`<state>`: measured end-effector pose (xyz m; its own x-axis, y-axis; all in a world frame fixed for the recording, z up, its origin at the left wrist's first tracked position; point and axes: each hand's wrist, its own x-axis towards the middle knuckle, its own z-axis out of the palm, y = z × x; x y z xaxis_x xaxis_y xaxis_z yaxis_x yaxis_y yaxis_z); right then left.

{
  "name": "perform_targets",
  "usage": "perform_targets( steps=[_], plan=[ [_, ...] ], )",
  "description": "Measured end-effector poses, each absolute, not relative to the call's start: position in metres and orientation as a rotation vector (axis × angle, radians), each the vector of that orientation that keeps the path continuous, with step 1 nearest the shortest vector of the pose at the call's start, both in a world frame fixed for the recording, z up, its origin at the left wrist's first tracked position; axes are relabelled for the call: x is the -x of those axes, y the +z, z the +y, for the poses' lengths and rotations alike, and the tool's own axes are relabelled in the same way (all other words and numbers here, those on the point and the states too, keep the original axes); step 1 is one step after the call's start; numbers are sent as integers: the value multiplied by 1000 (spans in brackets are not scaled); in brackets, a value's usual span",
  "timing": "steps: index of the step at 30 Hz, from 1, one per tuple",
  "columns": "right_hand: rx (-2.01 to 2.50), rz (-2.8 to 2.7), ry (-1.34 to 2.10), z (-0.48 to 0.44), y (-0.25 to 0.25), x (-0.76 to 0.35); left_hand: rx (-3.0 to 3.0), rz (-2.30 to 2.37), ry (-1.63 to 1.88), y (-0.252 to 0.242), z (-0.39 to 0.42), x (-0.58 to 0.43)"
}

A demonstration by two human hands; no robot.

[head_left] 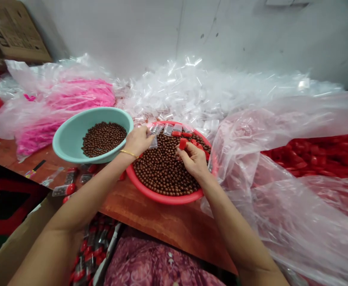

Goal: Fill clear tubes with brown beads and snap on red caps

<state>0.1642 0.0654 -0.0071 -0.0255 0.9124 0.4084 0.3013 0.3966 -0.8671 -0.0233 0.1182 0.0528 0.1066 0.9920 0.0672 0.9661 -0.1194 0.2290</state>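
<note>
While palm-down, left hand (138, 140) on tube (153, 142), right hand (193, 159) on cap (182, 143)

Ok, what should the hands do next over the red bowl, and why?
Probably bring the red cap in the right hand to the clear tube in the left hand: both are held near each other above the red bowl, and the tube looks uncapped.

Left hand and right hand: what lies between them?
Head view: brown balls in the red basin; the left hand holds a clear tube, the right hand a red cap.
</note>
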Motion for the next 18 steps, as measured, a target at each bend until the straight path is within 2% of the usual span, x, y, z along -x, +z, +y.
perform_targets(
  steps=[5,8,13,18],
  plan=[
    [1106,-1504,716,64,-4,-165,-2695,1415,-253,56,74,26],
    [1148,-1480,733,63,-4,-166,-2798,1241,-371,46,68,15],
    [1185,-1467,738,64,-4,-167,-2707,1228,-123,21,84,-12],
    [1184,-1445,747,65,-5,-167,-2033,1104,379,3,97,-9]
  ],
)
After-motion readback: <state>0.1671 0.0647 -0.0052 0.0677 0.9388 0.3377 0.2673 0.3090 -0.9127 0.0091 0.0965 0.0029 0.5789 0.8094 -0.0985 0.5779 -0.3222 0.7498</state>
